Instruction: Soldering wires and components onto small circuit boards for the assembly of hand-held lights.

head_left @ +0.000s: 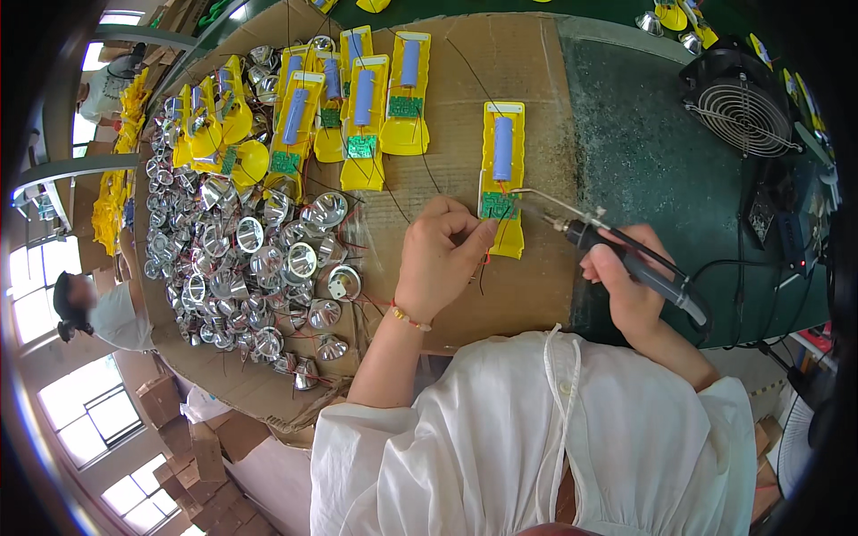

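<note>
presumably light and stiff, the yellow casing lies right of the reflector pile; i'd take its rim. the left hand pinches something i can't identify; the right hand clasps the soldering iron.

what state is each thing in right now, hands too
left hand: fingers drawn together beside the circuit board
right hand: closed around the soldering iron
soldering iron: held, tip end near the board
front yellow casing: open, lying flat
blue battery: seated in the casing
circuit board: exposed
other yellow casings: open, grouped upper left
reflectors: heaped loosely
fan: spinning or not, can't tell
red light: lit
</note>
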The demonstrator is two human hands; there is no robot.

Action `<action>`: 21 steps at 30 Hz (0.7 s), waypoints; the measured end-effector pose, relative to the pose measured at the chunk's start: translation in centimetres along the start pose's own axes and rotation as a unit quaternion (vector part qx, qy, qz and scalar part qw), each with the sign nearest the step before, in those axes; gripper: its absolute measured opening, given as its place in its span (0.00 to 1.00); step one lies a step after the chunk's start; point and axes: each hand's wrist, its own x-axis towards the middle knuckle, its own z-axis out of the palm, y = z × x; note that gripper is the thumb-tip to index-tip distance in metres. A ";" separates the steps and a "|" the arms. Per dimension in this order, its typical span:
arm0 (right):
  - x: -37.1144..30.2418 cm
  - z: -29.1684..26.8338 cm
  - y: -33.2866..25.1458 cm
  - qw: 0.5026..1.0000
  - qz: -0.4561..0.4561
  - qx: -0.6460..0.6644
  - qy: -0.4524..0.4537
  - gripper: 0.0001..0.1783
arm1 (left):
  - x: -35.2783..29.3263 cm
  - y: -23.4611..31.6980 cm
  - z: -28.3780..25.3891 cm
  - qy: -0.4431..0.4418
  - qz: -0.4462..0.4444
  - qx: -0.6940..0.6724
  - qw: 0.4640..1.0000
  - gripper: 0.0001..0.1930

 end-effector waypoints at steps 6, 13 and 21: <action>-0.5 -1.4 -0.4 1.000 -0.012 -0.013 0.007 0.08 | 0.1 -0.1 0.0 0.000 0.011 -0.015 1.000 0.07; -1.2 -2.0 0.2 1.000 -0.010 -0.007 0.003 0.09 | -0.5 0.5 0.0 0.027 -0.010 -0.036 0.999 0.05; -1.2 -2.4 0.2 1.000 -0.011 -0.004 -0.006 0.09 | -3.7 -0.2 0.7 0.092 0.122 -0.071 0.986 0.06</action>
